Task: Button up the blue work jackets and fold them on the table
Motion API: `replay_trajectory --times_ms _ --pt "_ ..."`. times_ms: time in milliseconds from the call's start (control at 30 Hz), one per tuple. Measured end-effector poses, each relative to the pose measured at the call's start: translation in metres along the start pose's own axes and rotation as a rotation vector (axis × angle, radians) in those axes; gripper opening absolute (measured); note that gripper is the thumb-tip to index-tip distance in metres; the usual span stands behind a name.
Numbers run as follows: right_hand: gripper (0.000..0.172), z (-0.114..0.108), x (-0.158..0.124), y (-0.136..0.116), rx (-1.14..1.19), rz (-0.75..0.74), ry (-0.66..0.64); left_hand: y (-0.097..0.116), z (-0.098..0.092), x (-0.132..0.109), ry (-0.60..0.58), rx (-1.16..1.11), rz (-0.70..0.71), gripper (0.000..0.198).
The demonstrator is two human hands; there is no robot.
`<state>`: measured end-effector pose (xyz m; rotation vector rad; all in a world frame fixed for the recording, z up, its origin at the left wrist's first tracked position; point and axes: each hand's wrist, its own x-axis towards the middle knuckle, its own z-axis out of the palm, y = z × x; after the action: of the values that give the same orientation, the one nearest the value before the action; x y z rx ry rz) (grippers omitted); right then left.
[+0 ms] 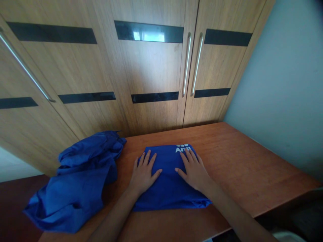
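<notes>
A folded blue garment (168,181) with white lettering and dots near its far right corner lies flat on the wooden table (242,168). My left hand (143,173) rests on the garment's left part, fingers spread and palm down. On the right part, my right hand (193,169) lies flat too, its fingertips partly covering the lettering. Neither hand grips anything. What kind of garment it is, I cannot tell from the folds.
A crumpled heap of blue cloth (80,185) sits at the table's left side, hanging toward the edge. Behind the table stands a wooden wardrobe (156,67) with long metal handles and dark strips. A pale wall (280,101) borders the right side.
</notes>
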<state>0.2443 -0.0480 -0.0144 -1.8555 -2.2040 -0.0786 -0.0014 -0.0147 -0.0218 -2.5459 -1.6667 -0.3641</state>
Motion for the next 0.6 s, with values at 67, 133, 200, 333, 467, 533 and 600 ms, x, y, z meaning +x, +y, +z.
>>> replay_trajectory --times_ms 67,133,200,333,467,533,600 --pt "0.070 -0.003 -0.028 -0.008 -0.027 -0.048 0.022 0.000 0.000 0.000 -0.004 0.007 0.001 0.070" --pt "0.064 -0.004 -0.049 -0.012 -0.046 -0.090 0.031 0.001 -0.001 0.001 -0.017 0.013 -0.004 0.070" --pt "0.061 -0.004 -0.059 -0.012 -0.057 -0.111 0.033 0.002 -0.002 0.001 -0.035 0.017 -0.014 0.072" --pt "0.062 -0.003 -0.055 -0.003 -0.063 -0.122 0.012 0.000 -0.005 -0.002 -0.049 0.007 -0.025 0.073" --pt "0.068 -0.003 -0.047 0.020 -0.063 -0.148 -0.023 -0.006 -0.009 -0.012 -0.080 -0.056 0.046 0.070" --pt "0.069 -0.005 -0.042 0.034 -0.065 -0.164 -0.055 -0.006 -0.010 -0.015 -0.096 -0.082 0.079 0.070" --pt "0.068 -0.010 -0.034 0.045 -0.078 -0.148 -0.105 0.001 -0.009 -0.014 -0.105 -0.094 0.101 0.070"
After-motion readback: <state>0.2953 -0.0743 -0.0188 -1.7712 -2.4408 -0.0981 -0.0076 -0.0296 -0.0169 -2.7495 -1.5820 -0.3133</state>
